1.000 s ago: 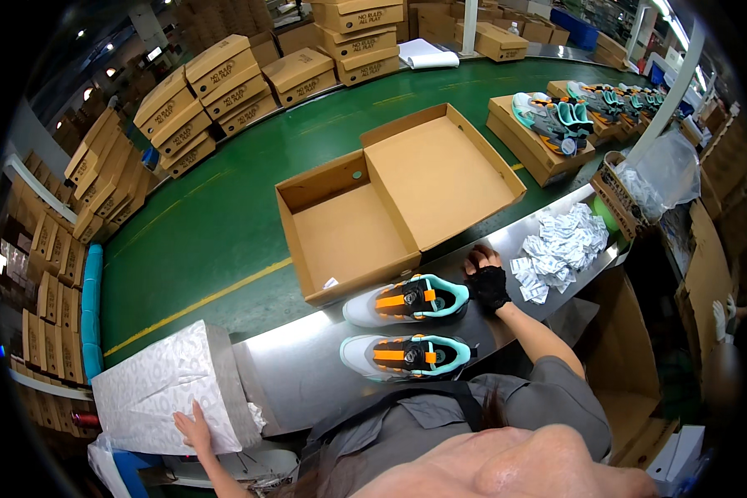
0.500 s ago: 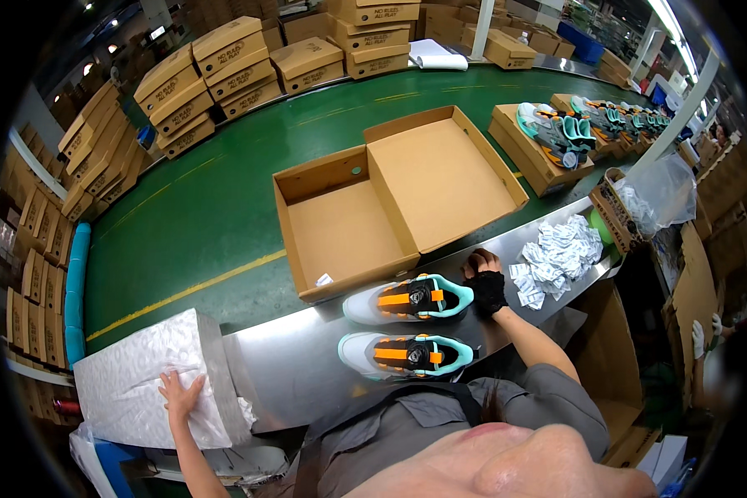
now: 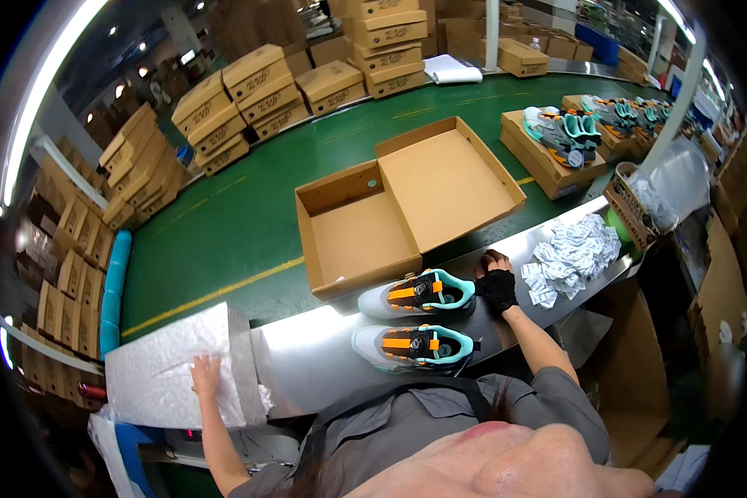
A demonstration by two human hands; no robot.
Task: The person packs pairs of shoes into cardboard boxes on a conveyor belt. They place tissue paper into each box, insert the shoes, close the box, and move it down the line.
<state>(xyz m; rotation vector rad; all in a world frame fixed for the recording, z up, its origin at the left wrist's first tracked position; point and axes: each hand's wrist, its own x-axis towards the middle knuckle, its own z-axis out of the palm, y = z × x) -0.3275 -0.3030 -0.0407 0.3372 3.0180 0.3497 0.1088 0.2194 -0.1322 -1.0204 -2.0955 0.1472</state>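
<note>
We note dark printing on the stacked boxes [image 3: 261, 95]. The open box [image 3: 361, 236] lies just beyond two shoes [image 3: 411, 342] on the metal counter [image 3: 303, 353]. Left hand [image 3: 207, 376]: fingers apart, resting on white paper [image 3: 153, 365]. Gloved right hand [image 3: 496, 285]: curled by the shoe heels; we cannot tell whether it grips anything. White packets [image 3: 568, 259] heap to its right.

Left hand [image 3: 207, 376] on paper stack [image 3: 153, 357]
</note>
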